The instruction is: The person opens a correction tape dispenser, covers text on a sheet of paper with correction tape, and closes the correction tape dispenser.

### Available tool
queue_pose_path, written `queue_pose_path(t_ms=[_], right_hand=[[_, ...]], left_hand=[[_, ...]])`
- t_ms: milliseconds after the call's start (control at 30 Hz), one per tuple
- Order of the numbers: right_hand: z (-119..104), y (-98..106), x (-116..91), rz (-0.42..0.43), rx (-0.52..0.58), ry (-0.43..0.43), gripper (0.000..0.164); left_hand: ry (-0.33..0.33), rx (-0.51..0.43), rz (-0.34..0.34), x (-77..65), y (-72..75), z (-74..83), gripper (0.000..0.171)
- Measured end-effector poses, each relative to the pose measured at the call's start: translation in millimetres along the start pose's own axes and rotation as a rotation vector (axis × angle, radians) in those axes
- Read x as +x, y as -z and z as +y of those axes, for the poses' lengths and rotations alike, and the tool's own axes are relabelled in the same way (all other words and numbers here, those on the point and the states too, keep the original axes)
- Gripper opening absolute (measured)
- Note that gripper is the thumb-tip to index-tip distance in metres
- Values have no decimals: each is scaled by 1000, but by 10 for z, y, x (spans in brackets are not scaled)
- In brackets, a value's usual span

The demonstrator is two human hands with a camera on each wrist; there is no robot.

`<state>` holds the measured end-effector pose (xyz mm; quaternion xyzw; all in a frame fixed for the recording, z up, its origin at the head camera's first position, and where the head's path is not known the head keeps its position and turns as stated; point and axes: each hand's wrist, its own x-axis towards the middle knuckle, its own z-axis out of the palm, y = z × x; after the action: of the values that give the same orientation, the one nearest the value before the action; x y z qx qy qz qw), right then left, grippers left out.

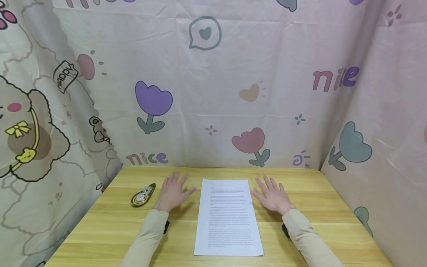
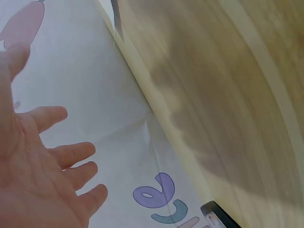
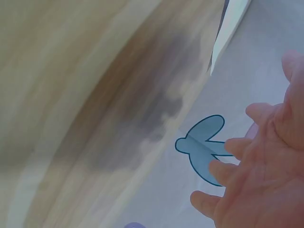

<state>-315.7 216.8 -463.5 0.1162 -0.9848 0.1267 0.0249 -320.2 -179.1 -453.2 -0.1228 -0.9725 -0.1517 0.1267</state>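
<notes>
A printed sheet of paper (image 1: pixel 228 218) lies flat on the wooden table (image 1: pixel 180 244), between the two hands. To its left is my left hand (image 1: pixel 173 193), palm down with fingers spread, holding nothing; the left wrist view shows its palm and separated fingers above the table. On the paper's other side my right hand (image 1: pixel 272 195) is likewise spread and holds nothing, its thumb close to the sheet's edge. A correction tape dispenser (image 1: pixel 143 195) with a dark tip lies left of my left hand, apart from it. Its end also shows low in the left wrist view.
A patterned cloth (image 1: pixel 207 92) with flowers and lettering hangs behind the table's far edge. More of this cloth (image 1: pixel 393 122) hangs along the right side, and a cartoon-printed cloth (image 1: pixel 63 148) along the left.
</notes>
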Motion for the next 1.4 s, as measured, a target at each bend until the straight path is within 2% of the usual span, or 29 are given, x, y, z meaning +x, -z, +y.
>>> queue_pose_path(t_ms=[167,433,633,800,1067,1400], right_hand=[[3,-20,19,24,20,10,67],[22,-66,60,126,11,61,64],[16,-90,81,159,8,68,63],[-2,-106,84,145,24,69,63],[-6,-101,71,132,24,62,67],[-58,-99,46,112,13,75,62]], left_hand=[[12,2,8,-16,38,-67,70],[-12,44,11,-31,83,-161,67],[-21,70,3,-56,53,-233,67],[-10,68,9,-100,89,-345,65],[10,40,67,-130,180,-537,60],[47,33,6,-184,226,-731,62]])
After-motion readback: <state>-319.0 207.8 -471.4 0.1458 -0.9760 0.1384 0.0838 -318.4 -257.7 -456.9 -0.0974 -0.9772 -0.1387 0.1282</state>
